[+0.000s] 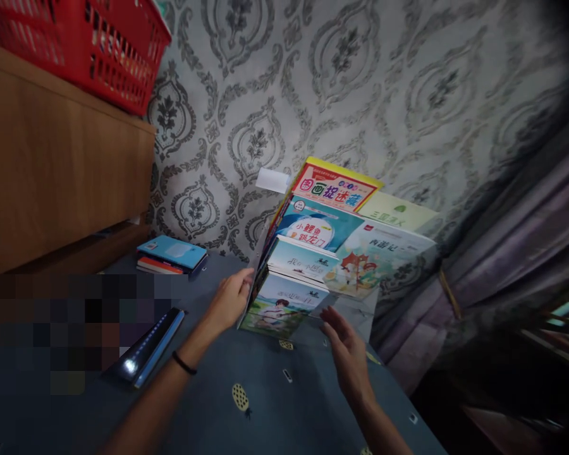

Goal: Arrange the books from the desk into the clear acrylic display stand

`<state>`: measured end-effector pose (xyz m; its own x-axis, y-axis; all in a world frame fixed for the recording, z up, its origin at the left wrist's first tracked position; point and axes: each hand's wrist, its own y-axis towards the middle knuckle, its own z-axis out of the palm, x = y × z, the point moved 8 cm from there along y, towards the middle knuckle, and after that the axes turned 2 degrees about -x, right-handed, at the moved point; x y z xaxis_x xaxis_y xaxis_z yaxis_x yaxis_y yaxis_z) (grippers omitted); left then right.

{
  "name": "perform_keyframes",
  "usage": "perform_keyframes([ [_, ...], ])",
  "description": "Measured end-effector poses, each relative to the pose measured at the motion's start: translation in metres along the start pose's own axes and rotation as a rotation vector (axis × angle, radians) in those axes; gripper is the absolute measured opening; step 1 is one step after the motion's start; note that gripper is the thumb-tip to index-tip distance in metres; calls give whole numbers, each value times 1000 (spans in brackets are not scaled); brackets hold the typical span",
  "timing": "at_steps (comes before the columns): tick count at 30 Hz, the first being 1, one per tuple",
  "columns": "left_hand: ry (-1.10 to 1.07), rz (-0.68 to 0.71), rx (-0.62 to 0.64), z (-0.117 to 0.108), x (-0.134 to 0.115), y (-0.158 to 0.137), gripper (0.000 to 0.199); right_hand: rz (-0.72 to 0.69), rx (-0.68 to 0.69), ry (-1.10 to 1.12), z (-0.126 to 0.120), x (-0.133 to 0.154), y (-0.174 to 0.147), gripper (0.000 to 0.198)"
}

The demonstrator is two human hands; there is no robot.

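A clear-sided book rack [370, 314] stands on the cloth-covered table, filled with picture books in tiers. My left hand [228, 302] has its bent fingers closed at the rack's left side panel; part of that grip is hidden. To the right, my right hand [345, 349] is open with its fingers apart, close to the front of the rack and holding nothing. Between the hands, the front book [279, 309] shows a figure on a green field. Behind it are a pale blue book [298, 256], a fox-covered book [360, 262] and a yellow-edged book [336, 183].
A blue book [171, 251] tops a small stack at the back left. A dark, glossy box-like item [146, 347] lies nearer me. Beside a wooden cabinet [66, 164] bearing a red basket [118, 54] is the patterned wall. A curtain [422, 328] hangs at right.
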<state>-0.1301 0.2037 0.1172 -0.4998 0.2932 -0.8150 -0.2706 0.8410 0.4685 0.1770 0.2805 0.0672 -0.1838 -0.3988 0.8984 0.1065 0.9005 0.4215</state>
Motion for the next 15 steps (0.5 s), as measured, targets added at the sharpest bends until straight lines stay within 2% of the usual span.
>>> perform_keyframes([
  [7,-95,87,-73,-8,-23,3,48,-131,-36,-6,-4,40,15,64],
  [15,-55,231,-66,-6,-68,40,56,-310,11,21,23,97,41,66],
])
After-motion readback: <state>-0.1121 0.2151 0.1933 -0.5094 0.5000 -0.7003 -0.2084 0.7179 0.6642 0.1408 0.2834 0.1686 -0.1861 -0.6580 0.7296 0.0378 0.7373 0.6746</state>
